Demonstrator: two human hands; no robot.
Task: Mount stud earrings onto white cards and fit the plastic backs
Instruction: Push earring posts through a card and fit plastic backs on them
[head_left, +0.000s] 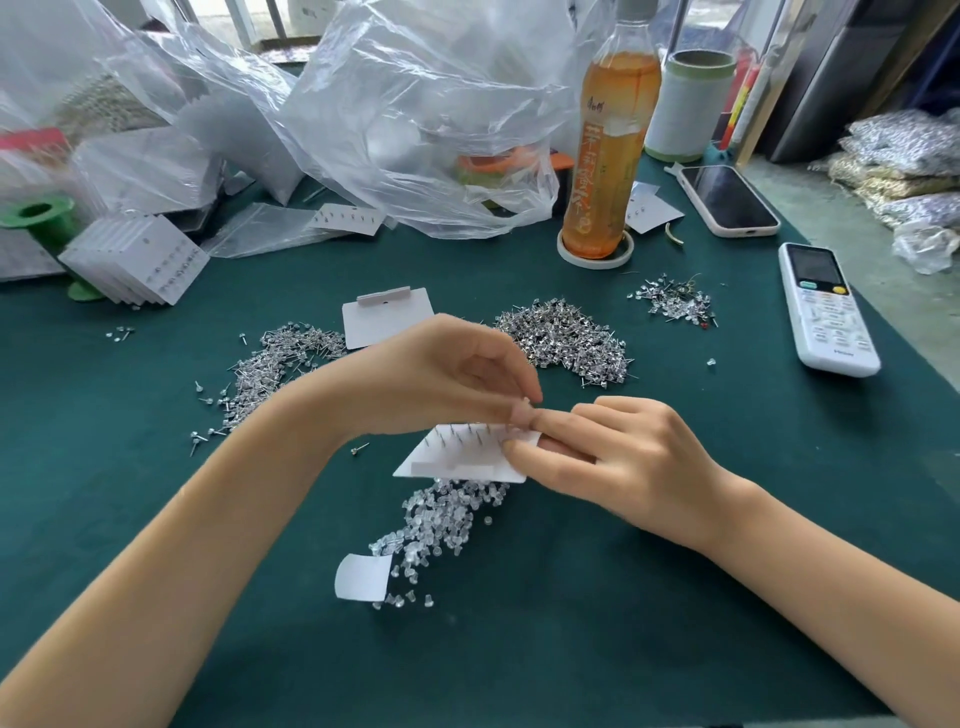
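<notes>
Above the green table, a white card (457, 460) is turned so that several stud posts stick up from its back. My right hand (618, 457) grips the card's right edge between thumb and fingers. My left hand (447, 374) reaches over the card with fingertips pinched together at its upper right corner; what they pinch is too small to see. A heap of clear plastic backs (441, 525) lies just below the card. Two piles of silver stud earrings lie behind my hands, one on the left (275, 364) and one on the right (566, 335). A blank white card (387, 317) rests between them.
A stack of filled cards (137, 257) sits at the left. Crumpled clear plastic bags (405, 114) fill the back. An orange drink bottle (608, 150), a phone (727, 200), a white remote (826, 309), a small stud pile (675, 301) and a paper scrap (363, 577) also lie on the table.
</notes>
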